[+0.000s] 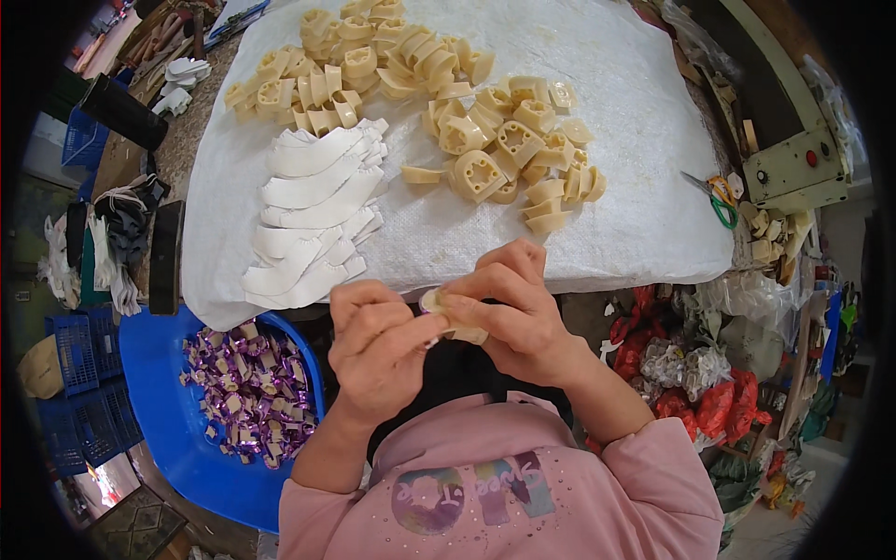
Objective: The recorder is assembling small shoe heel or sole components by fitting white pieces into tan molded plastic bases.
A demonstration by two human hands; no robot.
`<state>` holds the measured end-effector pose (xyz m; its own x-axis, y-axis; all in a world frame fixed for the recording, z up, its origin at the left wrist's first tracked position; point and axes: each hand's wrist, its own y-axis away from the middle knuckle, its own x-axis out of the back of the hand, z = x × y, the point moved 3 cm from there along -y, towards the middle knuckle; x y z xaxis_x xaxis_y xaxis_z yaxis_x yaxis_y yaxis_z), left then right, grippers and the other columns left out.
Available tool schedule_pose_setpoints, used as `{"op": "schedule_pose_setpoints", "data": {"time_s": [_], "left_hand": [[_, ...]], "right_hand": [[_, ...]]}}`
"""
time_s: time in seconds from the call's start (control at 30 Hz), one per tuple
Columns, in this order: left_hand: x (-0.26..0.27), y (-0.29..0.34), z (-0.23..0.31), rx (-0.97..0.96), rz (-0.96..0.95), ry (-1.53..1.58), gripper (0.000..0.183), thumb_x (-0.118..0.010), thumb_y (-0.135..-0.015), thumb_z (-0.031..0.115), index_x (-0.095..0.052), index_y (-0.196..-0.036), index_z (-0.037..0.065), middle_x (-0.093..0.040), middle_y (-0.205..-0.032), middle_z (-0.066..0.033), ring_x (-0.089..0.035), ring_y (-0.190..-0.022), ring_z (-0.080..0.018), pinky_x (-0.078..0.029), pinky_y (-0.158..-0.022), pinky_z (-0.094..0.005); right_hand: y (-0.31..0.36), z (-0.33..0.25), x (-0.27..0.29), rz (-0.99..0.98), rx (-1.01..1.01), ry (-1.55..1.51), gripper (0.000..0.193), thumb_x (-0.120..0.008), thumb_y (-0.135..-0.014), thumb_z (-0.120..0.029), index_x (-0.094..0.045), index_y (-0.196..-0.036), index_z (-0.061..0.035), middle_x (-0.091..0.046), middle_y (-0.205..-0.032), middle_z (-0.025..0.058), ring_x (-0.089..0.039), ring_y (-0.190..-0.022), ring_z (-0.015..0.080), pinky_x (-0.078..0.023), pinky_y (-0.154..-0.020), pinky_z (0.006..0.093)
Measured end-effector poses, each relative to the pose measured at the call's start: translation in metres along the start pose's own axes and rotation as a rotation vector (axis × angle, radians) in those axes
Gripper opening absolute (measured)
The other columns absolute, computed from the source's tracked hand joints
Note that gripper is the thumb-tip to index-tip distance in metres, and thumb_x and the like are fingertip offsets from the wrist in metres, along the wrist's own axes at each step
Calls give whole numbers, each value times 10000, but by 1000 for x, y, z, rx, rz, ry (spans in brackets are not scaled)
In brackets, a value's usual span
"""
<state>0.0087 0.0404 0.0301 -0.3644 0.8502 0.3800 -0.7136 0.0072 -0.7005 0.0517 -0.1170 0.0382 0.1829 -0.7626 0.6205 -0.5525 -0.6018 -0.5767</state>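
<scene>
Just off the table's near edge, my left hand (378, 345) and my right hand (513, 313) meet around a small cream plastic shoe heel (467, 332). The fingers of both are closed on it, and a little purple shows at its left side. Most of the heel is hidden by the fingers. Ahead of my hands lie similar cream shoe heels (481, 175), hollow and with small holes, heaped loosely. A stack of curved white strips (308, 219) fans out on the left of the table, in front of another heap of heels (359, 63).
A white woven sheet (644, 121) covers the table. A blue basin (154, 373) at lower left holds many purple-foil-covered pieces (257, 392). Scissors (719, 201) lie at the right edge near a green machine (803, 168). Red plastic bags (719, 406) crowd the lower right.
</scene>
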Motion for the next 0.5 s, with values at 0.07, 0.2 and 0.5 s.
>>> {"op": "schedule_pose_setpoints", "data": {"time_s": [0.07, 0.2, 0.5], "left_hand": [[3, 4, -11, 8, 29, -6, 323, -695, -558, -88, -676, -838, 71, -498, -734, -29, -471, -719, -225, -396, -618, -301], [11, 6, -21, 47, 106, 46, 322, -682, -583, -114, -668, -846, 71, -456, -735, -34, -437, -714, -212, -385, -614, -308], [-6, 0, 4, 50, 19, 378, 277, -646, -623, -131, -610, -834, 45, -574, -889, -106, -585, -852, -273, -486, -706, -339]], "right_hand": [[-9, -10, 4, -7, -108, -49, 311, -709, -706, -141, -609, -993, -79, -581, -1007, 25, -472, -867, 229, -304, -825, 422], [-2, -14, 6, 129, -91, -2, 277, -705, -754, -176, -600, -985, -63, -600, -1015, 83, -518, -849, 224, -374, -825, 383], [35, 3, -26, 449, -722, -1131, 252, -476, -957, -169, -511, -1103, 33, -599, -1057, 123, -592, -959, 170, -488, -826, 295]]}}
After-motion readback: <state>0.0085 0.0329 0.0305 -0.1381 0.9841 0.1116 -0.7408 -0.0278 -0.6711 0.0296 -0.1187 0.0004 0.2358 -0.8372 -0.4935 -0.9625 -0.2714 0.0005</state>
